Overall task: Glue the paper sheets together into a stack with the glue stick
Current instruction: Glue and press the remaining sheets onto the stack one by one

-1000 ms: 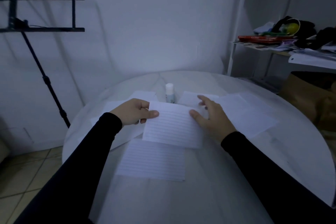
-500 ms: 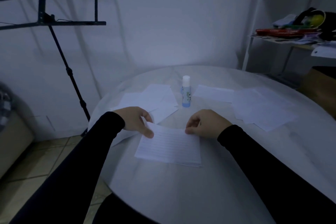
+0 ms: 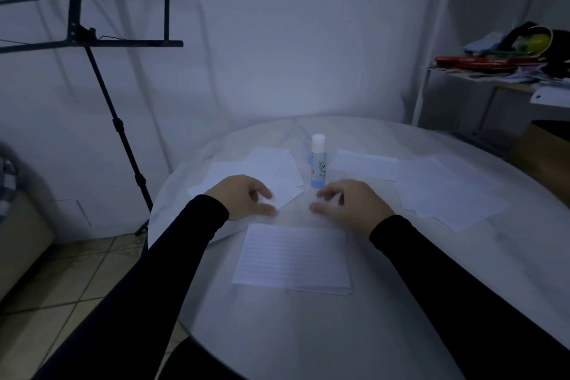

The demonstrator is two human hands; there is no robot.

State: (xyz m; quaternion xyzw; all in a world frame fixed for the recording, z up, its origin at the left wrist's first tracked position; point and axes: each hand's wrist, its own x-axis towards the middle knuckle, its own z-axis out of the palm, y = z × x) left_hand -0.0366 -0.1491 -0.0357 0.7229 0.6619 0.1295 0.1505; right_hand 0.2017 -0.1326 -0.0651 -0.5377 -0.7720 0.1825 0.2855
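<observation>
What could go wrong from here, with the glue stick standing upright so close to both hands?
1. The capped glue stick stands upright just beyond the left hand and the right hand; a careless reach may topple it.
2. The lined stack shows offset edges at its near right corner, so the sheets may set misaligned.
3. Loose sheets overlap on the right of the table; two might be lifted together.
</observation>
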